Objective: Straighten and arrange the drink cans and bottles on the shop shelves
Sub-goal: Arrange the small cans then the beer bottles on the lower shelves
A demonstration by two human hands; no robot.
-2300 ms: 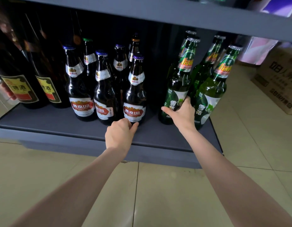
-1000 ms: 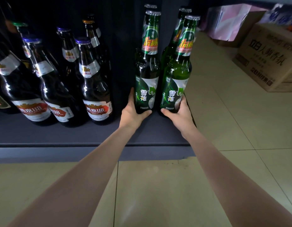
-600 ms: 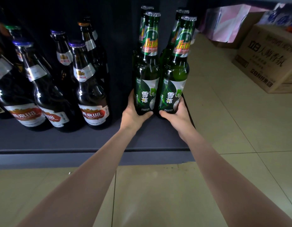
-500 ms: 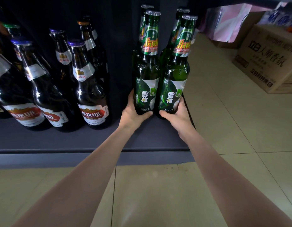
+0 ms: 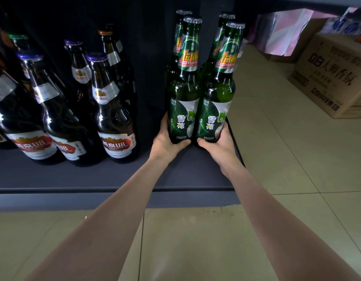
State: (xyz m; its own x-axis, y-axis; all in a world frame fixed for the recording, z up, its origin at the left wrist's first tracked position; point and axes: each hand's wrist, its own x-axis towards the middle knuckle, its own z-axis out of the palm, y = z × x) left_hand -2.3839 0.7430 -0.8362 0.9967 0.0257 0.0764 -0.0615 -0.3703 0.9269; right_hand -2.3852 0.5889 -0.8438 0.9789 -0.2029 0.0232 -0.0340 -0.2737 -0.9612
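Step in hand: squaring up the green bottles at the right end of the low shelf (image 5: 78, 175). My left hand (image 5: 165, 142) wraps the base of the left green bottle (image 5: 182, 110), thumb across its near side, fingers curled round the far side out of view. My right hand (image 5: 218, 144) cups the base of the right green bottle (image 5: 214, 110) the same way. The two front bottles stand upright, touching or nearly so, labels facing me, each with another green bottle just behind it. They sit close to the shelf's right edge. Brown bottles (image 5: 114, 118) stand well to the left, with a dark gap between the groups. A carton (image 5: 333, 78) rests on the floor at far right. Judgement: the pair looks aligned. Next move calls for easing both grips off without rocking the glass, then checking the brown group, whose rows look less even.
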